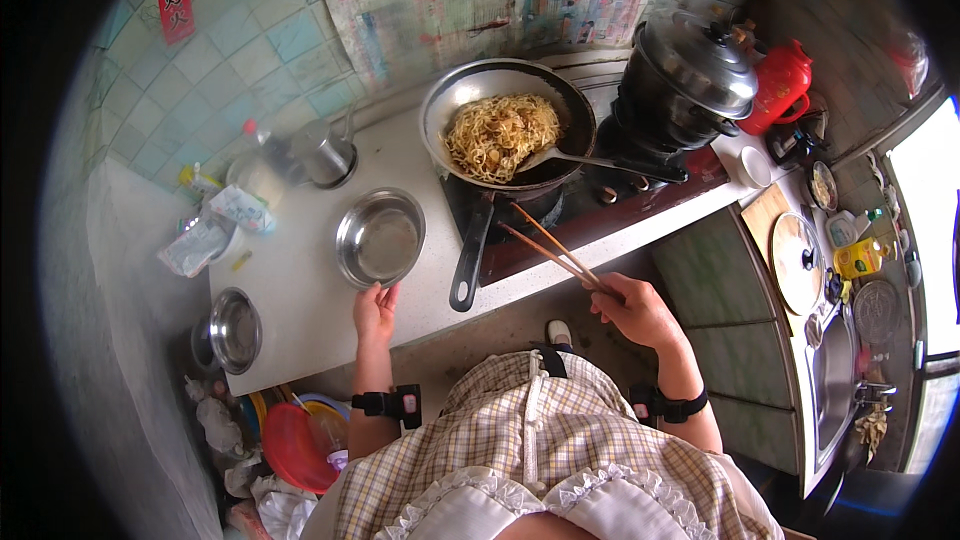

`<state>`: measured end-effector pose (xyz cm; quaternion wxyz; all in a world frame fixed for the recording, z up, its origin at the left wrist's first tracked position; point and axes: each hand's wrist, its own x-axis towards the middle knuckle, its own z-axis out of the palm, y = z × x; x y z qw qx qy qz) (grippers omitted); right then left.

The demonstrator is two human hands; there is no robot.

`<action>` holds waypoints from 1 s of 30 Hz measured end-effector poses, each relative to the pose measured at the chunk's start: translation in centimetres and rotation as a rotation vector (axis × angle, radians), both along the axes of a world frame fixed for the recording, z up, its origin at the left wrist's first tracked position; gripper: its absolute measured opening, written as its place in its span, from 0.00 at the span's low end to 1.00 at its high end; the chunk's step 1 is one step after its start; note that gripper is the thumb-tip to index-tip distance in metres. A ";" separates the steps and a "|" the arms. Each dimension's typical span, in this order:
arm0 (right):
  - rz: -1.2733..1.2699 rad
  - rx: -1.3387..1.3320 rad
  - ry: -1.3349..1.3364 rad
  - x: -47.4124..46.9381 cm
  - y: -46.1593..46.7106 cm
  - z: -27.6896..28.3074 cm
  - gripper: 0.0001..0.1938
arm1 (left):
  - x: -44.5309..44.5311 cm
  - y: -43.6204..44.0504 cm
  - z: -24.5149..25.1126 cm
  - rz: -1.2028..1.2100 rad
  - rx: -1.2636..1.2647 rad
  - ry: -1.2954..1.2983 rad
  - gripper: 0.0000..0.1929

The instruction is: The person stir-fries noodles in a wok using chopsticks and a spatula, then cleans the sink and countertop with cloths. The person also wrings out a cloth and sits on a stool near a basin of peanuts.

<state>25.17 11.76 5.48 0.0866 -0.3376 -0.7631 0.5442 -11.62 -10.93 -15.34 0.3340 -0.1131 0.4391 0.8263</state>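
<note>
My left hand [374,315] is at the near rim of a stainless steel bowl [381,238] on the white counter, fingers under the edge and thumb at the rim. A pair of wooden chopsticks [551,247] is in my right hand [634,307], their tips apart and pointing towards the wok's handle. The wok [450,94] stands on the gas stove, holding a heap of cooked noodles [501,131]. A metal spatula [551,155] rests in it, its black handle lying across the rim to the right.
A lidded steamer pot [686,82] occupies the right burner, beside a red thermos [780,86]. The wok's black handle [472,259] juts over the counter edge. At left are a metal cup [324,154], plastic packets [240,208] and another steel bowl [235,331]. A sink [832,382] is at right.
</note>
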 end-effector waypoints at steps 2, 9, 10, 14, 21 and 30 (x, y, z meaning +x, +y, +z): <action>0.001 -0.004 0.010 -0.2 0.3 -0.1 0.12 | 0.2 0.1 -0.1 -0.011 -0.015 0.007 0.07; 0.026 -0.009 0.003 -1.1 1.2 -0.6 0.11 | 1.0 0.0 0.3 -0.090 -0.077 0.025 0.09; 0.038 -0.014 0.034 -1.3 1.3 -0.7 0.11 | 1.2 0.1 0.5 -0.097 -0.095 0.023 0.10; 0.051 0.042 0.015 -1.9 1.8 -1.2 0.12 | 1.8 0.2 0.6 -0.132 -0.075 0.050 0.09; 0.126 -0.036 0.064 -5.1 2.2 1.6 0.18 | 2.0 -0.1 0.3 -0.143 -0.143 0.017 0.08; 0.781 0.340 -0.190 -21.2 2.0 3.5 0.14 | 2.5 0.0 0.3 -0.034 -0.090 0.015 0.07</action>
